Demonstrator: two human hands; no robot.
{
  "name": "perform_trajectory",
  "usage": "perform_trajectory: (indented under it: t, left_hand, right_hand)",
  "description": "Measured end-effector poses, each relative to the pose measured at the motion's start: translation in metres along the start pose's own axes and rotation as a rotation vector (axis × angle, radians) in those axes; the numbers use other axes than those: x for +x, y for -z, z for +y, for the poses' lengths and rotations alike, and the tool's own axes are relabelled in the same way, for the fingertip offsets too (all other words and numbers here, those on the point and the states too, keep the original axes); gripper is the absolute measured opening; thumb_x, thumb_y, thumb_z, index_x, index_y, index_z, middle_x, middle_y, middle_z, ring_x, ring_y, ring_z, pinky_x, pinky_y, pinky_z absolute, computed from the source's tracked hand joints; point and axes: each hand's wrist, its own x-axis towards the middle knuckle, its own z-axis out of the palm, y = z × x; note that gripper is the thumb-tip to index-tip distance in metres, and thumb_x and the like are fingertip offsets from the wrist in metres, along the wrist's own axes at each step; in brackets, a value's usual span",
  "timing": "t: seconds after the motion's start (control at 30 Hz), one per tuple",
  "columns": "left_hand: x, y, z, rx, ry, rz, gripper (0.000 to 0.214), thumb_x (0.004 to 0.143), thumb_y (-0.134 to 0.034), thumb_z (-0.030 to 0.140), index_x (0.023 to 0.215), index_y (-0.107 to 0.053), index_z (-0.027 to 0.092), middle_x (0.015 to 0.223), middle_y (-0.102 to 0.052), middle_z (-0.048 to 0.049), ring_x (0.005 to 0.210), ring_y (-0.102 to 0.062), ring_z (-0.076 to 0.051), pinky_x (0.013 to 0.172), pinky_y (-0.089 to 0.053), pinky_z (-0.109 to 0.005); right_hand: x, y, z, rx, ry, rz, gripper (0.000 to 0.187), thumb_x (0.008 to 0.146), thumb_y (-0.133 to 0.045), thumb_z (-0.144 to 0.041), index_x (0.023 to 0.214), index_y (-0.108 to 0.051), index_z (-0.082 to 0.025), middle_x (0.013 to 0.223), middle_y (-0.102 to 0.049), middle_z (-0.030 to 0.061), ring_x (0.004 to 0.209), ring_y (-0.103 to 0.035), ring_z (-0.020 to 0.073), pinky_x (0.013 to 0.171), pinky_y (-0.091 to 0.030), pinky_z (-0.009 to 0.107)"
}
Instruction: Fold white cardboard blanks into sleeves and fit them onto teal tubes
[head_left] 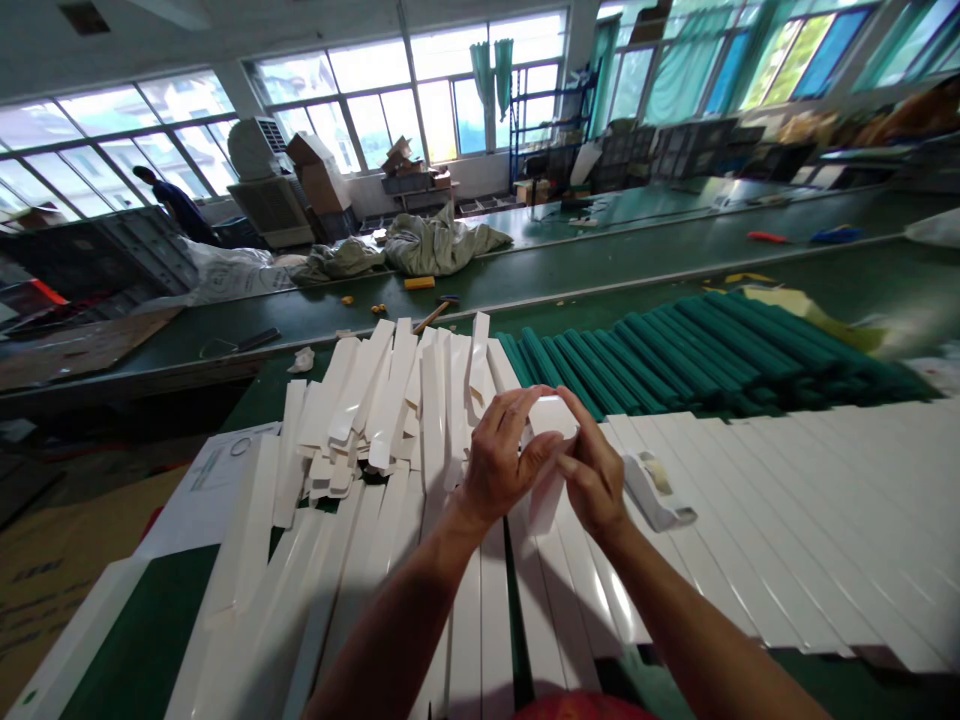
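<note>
In the head view, a long narrow white box (pixel 546 503) stands tilted between my two hands, its end face pointing up. My left hand (pixel 504 452) wraps the box's left side near that end, with the thumb across the front. From the right, my right hand (pixel 595 468) closes round the same end, its thumb close to the left one. My palms and fingers hide part of the end flaps. Just right of my right hand, a white tape dispenser (pixel 658 492) with a tape roll rests on a row of white boxes (pixel 757 500).
Flat white box blanks (pixel 390 390) lie heaped on the left. Dark green rolls (pixel 675 350) are lined up behind the white boxes. Across the far green table (pixel 555 262) lie a hammer (pixel 433 313), a yellow block (pixel 419 283) and crumpled sacks (pixel 442 245). A person (pixel 176 205) is at the back left.
</note>
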Motion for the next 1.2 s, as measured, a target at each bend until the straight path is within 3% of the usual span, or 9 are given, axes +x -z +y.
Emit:
perform_trajectory:
  t: [0.07,0.17,0.5,0.6,0.8,0.9,1.0,1.1,1.2]
  left_hand:
    - [0.004,0.007,-0.001,0.043,-0.022,-0.066,0.038,0.094,-0.053,0.032,0.127,-0.054,0.013,0.115,-0.064,-0.0150,0.109,-0.059,-0.022,0.090,-0.055,-0.038]
    - [0.012,0.017,0.002,0.083,-0.016,-0.145,0.033,0.095,-0.052,0.029,0.124,-0.059,0.015,0.107,-0.066,-0.0123,0.101,-0.062,-0.020,0.085,-0.056,-0.034]
    - [0.033,0.042,0.016,0.176,-0.022,-0.460,0.030,0.097,-0.047,0.029,0.121,-0.064,0.023,0.099,-0.064,-0.0073,0.086,-0.064,-0.014,0.075,-0.057,-0.029]
    - [0.034,0.037,0.023,0.264,-0.050,-0.431,0.029,0.097,-0.044,0.027,0.115,-0.065,0.016,0.103,-0.068,-0.0101,0.095,-0.066,-0.018,0.084,-0.058,-0.034]
    - [0.033,0.024,0.022,0.272,-0.260,-0.354,0.025,0.096,-0.043,0.019,0.109,-0.064,0.011,0.114,-0.069,-0.0126,0.114,-0.064,-0.023,0.098,-0.054,-0.042]
    - [0.028,0.018,0.016,0.187,-0.281,-0.366,0.027,0.096,-0.044,0.019,0.116,-0.061,0.010,0.123,-0.066,-0.0144,0.123,-0.058,-0.024,0.105,-0.051,-0.044]
    - [0.017,0.008,0.011,0.166,-0.269,-0.285,0.035,0.096,-0.044,0.017,0.129,-0.052,0.009,0.131,-0.060,-0.0174,0.134,-0.047,-0.026,0.109,-0.047,-0.048]
    - [0.006,-0.001,0.007,0.173,-0.282,-0.177,0.041,0.094,-0.044,0.013,0.135,-0.047,0.008,0.138,-0.054,-0.0195,0.139,-0.040,-0.028,0.109,-0.046,-0.051]
    - [0.001,-0.004,0.002,0.140,-0.312,-0.162,0.044,0.093,-0.044,0.010,0.137,-0.046,0.010,0.140,-0.052,-0.0189,0.140,-0.038,-0.028,0.110,-0.044,-0.053]
  right_hand:
    - [-0.003,-0.003,0.000,-0.238,0.040,-0.004,0.072,0.081,-0.062,-0.032,0.146,-0.036,-0.018,0.141,-0.050,0.0134,0.126,-0.052,0.0285,0.106,-0.043,0.045]
    - [-0.003,-0.009,0.000,-0.463,0.130,0.065,0.073,0.078,-0.067,-0.030,0.143,-0.037,-0.016,0.134,-0.055,0.0171,0.120,-0.057,0.0294,0.099,-0.049,0.045]
    - [0.000,-0.007,0.003,-0.444,0.146,-0.039,0.067,0.080,-0.062,-0.025,0.141,-0.035,-0.016,0.132,-0.056,0.0164,0.120,-0.057,0.0282,0.101,-0.049,0.045]
    - [0.003,-0.006,0.005,-0.437,0.204,-0.060,0.067,0.081,-0.061,-0.026,0.141,-0.034,-0.014,0.134,-0.054,0.0187,0.123,-0.055,0.0289,0.102,-0.048,0.045]
    - [0.005,-0.002,0.007,-0.429,0.218,-0.102,0.070,0.083,-0.060,-0.034,0.143,-0.029,-0.015,0.141,-0.048,0.0186,0.130,-0.049,0.0297,0.105,-0.046,0.047]
    - [0.004,0.002,0.006,-0.417,0.173,-0.100,0.076,0.081,-0.061,-0.033,0.146,-0.028,-0.015,0.141,-0.048,0.0191,0.128,-0.052,0.0303,0.102,-0.049,0.046]
    - [0.004,0.004,0.007,-0.407,0.125,-0.109,0.077,0.080,-0.059,-0.034,0.148,-0.026,-0.016,0.142,-0.049,0.0172,0.128,-0.052,0.0297,0.103,-0.048,0.046]
    - [0.007,0.003,0.007,-0.403,0.161,-0.141,0.076,0.083,-0.057,-0.033,0.149,-0.024,-0.016,0.146,-0.044,0.0165,0.132,-0.047,0.0290,0.108,-0.044,0.046]
    - [0.010,0.005,0.002,-0.407,0.221,-0.200,0.074,0.086,-0.054,-0.030,0.151,-0.021,-0.015,0.147,-0.041,0.0168,0.137,-0.041,0.0279,0.112,-0.038,0.047]
